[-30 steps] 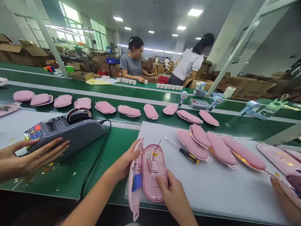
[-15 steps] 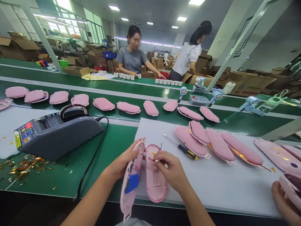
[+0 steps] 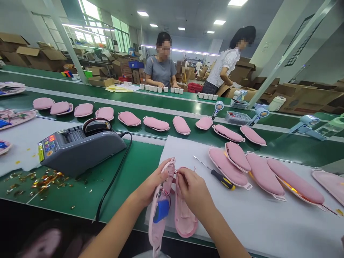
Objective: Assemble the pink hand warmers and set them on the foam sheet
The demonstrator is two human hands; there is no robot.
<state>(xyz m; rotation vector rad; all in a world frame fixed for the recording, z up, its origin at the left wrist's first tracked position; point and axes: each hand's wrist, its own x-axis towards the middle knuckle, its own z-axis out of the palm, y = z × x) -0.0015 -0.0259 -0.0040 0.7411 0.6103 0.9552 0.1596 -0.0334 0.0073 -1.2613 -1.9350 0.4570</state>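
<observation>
My left hand is closed around the upper part of a pink shell half, which stands tilted on its edge. Inside that half sit a blue battery pack, thin wires and a strip of circuit board. Beside it on the white sheet lies the matching pink shell half, inner side up. Over the top of this second half is my right hand, thumb and fingers pinched on a small wire connector near the rim of the first half. My fingers hide part of the connector.
At left stands a grey tape dispenser with a black cable; amber tape scraps lie before it. A screwdriver and several pink padded shells rest at right. Across the bench, two people work beside small white pieces.
My right hand has brought the wire connector up and left, close to the held shell half. The view has turned left. The neighbour's hand at right has left the frame.
</observation>
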